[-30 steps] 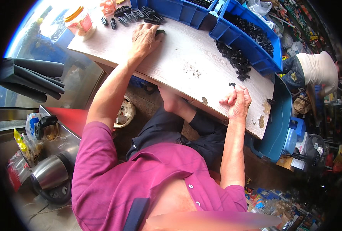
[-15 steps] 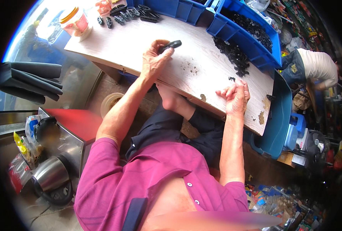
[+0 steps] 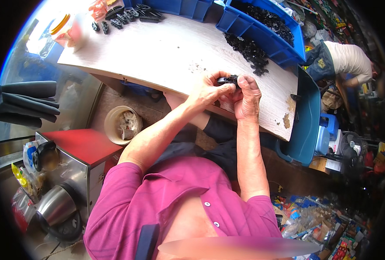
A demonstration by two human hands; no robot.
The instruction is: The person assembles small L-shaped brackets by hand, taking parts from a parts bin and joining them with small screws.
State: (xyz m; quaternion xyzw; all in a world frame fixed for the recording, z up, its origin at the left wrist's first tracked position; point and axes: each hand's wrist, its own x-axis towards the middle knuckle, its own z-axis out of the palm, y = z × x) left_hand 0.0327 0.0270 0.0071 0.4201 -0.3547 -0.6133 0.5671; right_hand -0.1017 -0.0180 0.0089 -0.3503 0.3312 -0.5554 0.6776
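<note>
Over the near part of the table (image 3: pixel 158 52), my two hands meet at the fingertips. My left hand (image 3: pixel 206 92) is closed on an elongated, rounded black plastic part (image 3: pixel 222 80). At its right end, my right hand (image 3: pixel 248 99) pinches a small black plastic piece (image 3: pixel 234 79) against it; the fingers partly hide the contact. Beyond the hands lies a loose pile of small black pieces (image 3: pixel 249 51). Several similar black parts (image 3: pixel 122 18) rest in a group at the table's far left.
Blue bins (image 3: pixel 262 37) stand along the far side, one filled with black pieces. A jar (image 3: pixel 69 32) sits at the table's left end. A teal tub (image 3: pixel 307 117) adjoins the right edge. On the floor is a bucket (image 3: pixel 123 125). Another person (image 3: pixel 348 58) bends at far right.
My left hand has brought the black part right and nearer to me. My right hand has moved left from beside the pile to meet it. The whole view has shifted slightly.
</note>
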